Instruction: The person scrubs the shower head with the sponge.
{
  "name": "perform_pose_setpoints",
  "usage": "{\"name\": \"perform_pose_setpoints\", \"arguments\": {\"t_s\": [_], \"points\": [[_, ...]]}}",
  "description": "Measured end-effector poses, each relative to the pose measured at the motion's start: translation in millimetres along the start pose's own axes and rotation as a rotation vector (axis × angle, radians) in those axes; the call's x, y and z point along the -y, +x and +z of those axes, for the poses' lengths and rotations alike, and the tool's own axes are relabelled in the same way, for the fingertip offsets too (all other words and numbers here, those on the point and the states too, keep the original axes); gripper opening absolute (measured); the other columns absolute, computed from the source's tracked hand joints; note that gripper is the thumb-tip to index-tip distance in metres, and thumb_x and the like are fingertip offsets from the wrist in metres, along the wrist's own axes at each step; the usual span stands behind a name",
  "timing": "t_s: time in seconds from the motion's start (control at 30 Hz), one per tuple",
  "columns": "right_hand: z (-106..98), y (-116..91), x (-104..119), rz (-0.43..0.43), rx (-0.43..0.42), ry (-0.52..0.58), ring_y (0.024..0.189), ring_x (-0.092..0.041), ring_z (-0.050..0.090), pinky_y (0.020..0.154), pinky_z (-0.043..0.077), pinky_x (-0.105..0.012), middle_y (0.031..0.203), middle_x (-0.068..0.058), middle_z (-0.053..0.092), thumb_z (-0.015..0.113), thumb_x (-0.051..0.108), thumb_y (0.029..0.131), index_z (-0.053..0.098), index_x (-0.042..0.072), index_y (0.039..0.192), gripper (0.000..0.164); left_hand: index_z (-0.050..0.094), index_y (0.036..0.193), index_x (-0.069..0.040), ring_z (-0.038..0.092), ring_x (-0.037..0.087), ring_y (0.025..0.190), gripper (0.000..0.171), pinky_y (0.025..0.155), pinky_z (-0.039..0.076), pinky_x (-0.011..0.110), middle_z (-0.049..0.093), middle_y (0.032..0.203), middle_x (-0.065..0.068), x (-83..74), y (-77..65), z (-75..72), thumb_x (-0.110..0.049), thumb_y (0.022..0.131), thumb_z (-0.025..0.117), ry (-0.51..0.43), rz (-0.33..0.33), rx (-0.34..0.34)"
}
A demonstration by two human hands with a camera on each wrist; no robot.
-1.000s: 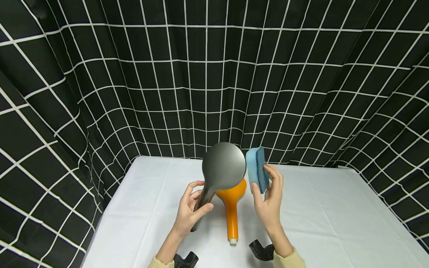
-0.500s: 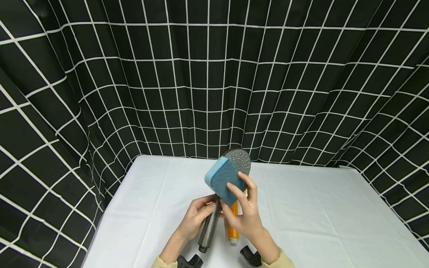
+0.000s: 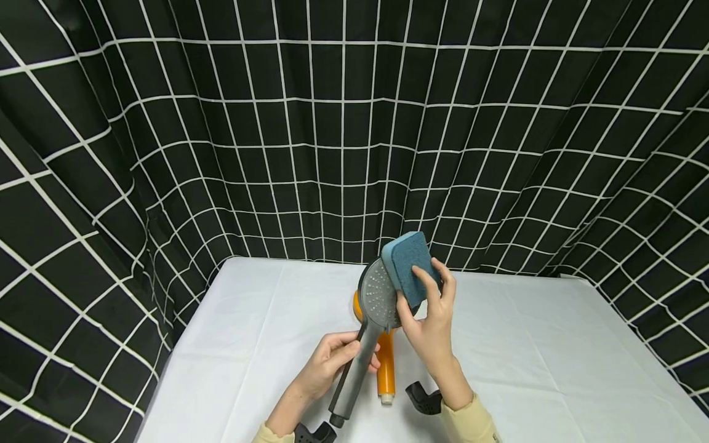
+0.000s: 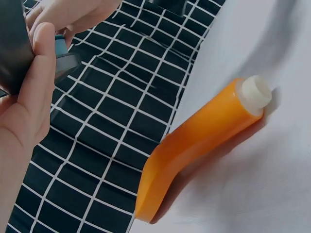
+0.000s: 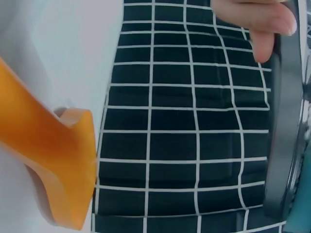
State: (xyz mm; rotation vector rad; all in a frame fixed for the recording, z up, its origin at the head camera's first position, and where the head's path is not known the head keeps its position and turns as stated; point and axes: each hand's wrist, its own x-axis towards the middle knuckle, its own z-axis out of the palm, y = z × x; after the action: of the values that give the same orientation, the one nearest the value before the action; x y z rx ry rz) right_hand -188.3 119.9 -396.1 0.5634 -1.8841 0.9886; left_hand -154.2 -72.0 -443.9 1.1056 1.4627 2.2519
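Observation:
My left hand point(image 3: 329, 366) grips the handle of a dark grey shower head point(image 3: 376, 289), whose round nozzle face is turned up toward the head camera. A two-layer blue sponge point(image 3: 411, 266) is pinched in my right hand point(image 3: 434, 323) and overlaps the upper right of that face, hiding part of the nozzles. Below and behind lies an orange shower head point(image 3: 386, 369) with a whitish threaded end. It also shows large in the left wrist view, the orange shower head point(image 4: 194, 138) lying on the cloth. From the right wrist, the grey shower head point(image 5: 286, 111) appears edge-on.
A white cloth point(image 3: 526, 344) covers the table. Black curtains with a white grid point(image 3: 343, 123) stand behind the table and along both sides. Black wrist mounts point(image 3: 425, 400) sit beneath each forearm, and cream sleeves point(image 3: 471, 424) reach to the wrists.
The grey shower head has turned from its smooth back to its nozzle face. My right hand brought the sponge left across it, then moved it up and right. The orange shower head stayed put.

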Motion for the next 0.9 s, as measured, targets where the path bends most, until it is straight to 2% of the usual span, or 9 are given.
{"name": "perform_pose_setpoints", "arguments": {"t_s": [0.07, 0.17, 0.3, 0.4, 0.53, 0.63, 0.77, 0.83, 0.9], "points": [[0, -2, 2, -0.003, 0.009, 0.008, 0.121, -0.035, 0.038, 0.094, 0.039, -0.033, 0.139, -0.02, 0.031, 0.064, 0.008, 0.078, 0.056, 0.006, 0.121, 0.044, 0.043, 0.11, 0.029, 0.066, 0.017, 0.084, 0.034, 0.076, 0.049, 0.053, 0.047, 0.089, 0.049, 0.3, -0.6, -0.4, 0.002, 0.098, 0.025, 0.004, -0.008, 0.003], [3, -8, 10, -0.074, 0.047, 0.04, 0.119, -0.038, 0.037, 0.098, 0.035, -0.031, 0.136, -0.024, 0.033, 0.061, 0.015, 0.082, 0.058, 0.005, 0.119, 0.038, 0.043, 0.113, 0.028, 0.066, 0.015, 0.083, 0.034, 0.077, 0.052, 0.045, 0.049, 0.088, 0.046, 0.3, -1.5, -1.3, 0.002, 0.098, 0.025, -0.005, -0.009, 0.008], [5, -16, 20, -0.186, 0.123, 0.071, 0.118, -0.041, 0.037, 0.101, 0.032, -0.029, 0.133, -0.028, 0.036, 0.055, 0.024, 0.088, 0.059, 0.004, 0.116, 0.035, 0.042, 0.117, 0.025, 0.065, 0.015, 0.082, 0.035, 0.077, 0.053, 0.034, 0.063, 0.09, 0.024, -0.3, -1.8, -2.7, 0.002, 0.099, 0.024, -0.022, -0.003, 0.012], [4, -14, 18, -0.209, 0.138, 0.08, 0.117, -0.041, 0.037, 0.101, 0.032, -0.029, 0.132, -0.028, 0.036, 0.055, 0.022, 0.086, 0.059, 0.004, 0.116, 0.035, 0.042, 0.116, 0.026, 0.065, 0.014, 0.083, 0.035, 0.076, 0.053, 0.032, 0.063, 0.093, 0.017, -1.2, -1.1, -2.5, 0.001, 0.098, 0.024, -0.044, -0.004, 0.015], [-1, -5, 5, -0.11, 0.096, 0.036, 0.12, -0.038, 0.037, 0.099, 0.035, -0.028, 0.136, -0.024, 0.034, 0.059, 0.015, 0.08, 0.058, 0.005, 0.117, 0.039, 0.04, 0.112, 0.03, 0.065, 0.014, 0.083, 0.036, 0.076, 0.053, 0.03, 0.049, 0.092, 0.045, -2.7, 0.5, -0.3, 0.0, 0.099, 0.024, -0.076, -0.013, 0.029], [-6, 1, -4, -0.004, 0.059, -0.014, 0.12, -0.035, 0.037, 0.093, 0.041, -0.037, 0.138, -0.021, 0.032, 0.063, 0.008, 0.077, 0.057, 0.006, 0.118, 0.041, 0.039, 0.11, 0.031, 0.065, 0.013, 0.082, 0.037, 0.075, 0.054, 0.028, 0.041, 0.09, 0.052, -3.2, 1.2, 1.0, -0.001, 0.099, 0.025, -0.083, -0.023, 0.04], [-9, -1, -7, 0.049, 0.046, -0.03, 0.121, -0.035, 0.036, 0.09, 0.042, -0.043, 0.138, -0.019, 0.031, 0.066, 0.003, 0.075, 0.056, 0.006, 0.118, 0.044, 0.039, 0.109, 0.032, 0.065, 0.012, 0.081, 0.037, 0.074, 0.054, 0.027, 0.059, 0.089, 0.031, -2.9, 0.7, 0.8, 0.0, 0.099, 0.025, -0.096, -0.029, 0.043], [-10, -6, -4, 0.02, 0.065, -0.009, 0.121, -0.035, 0.036, 0.095, 0.039, -0.037, 0.138, -0.02, 0.032, 0.065, 0.006, 0.076, 0.057, 0.006, 0.118, 0.043, 0.038, 0.109, 0.032, 0.065, 0.012, 0.081, 0.037, 0.074, 0.053, 0.027, 0.063, 0.093, 0.016, -2.8, 0.4, 0.0, 0.0, 0.099, 0.025, -0.1, -0.025, 0.035], [-10, -14, 1, -0.034, 0.092, 0.023, 0.12, -0.036, 0.036, 0.098, 0.035, -0.029, 0.137, -0.022, 0.033, 0.062, 0.011, 0.076, 0.058, 0.006, 0.117, 0.041, 0.039, 0.109, 0.032, 0.065, 0.012, 0.082, 0.037, 0.074, 0.053, 0.027, 0.064, 0.095, 0.009, -3.1, 0.3, -1.0, 0.0, 0.099, 0.024, -0.099, -0.011, 0.024]]}}
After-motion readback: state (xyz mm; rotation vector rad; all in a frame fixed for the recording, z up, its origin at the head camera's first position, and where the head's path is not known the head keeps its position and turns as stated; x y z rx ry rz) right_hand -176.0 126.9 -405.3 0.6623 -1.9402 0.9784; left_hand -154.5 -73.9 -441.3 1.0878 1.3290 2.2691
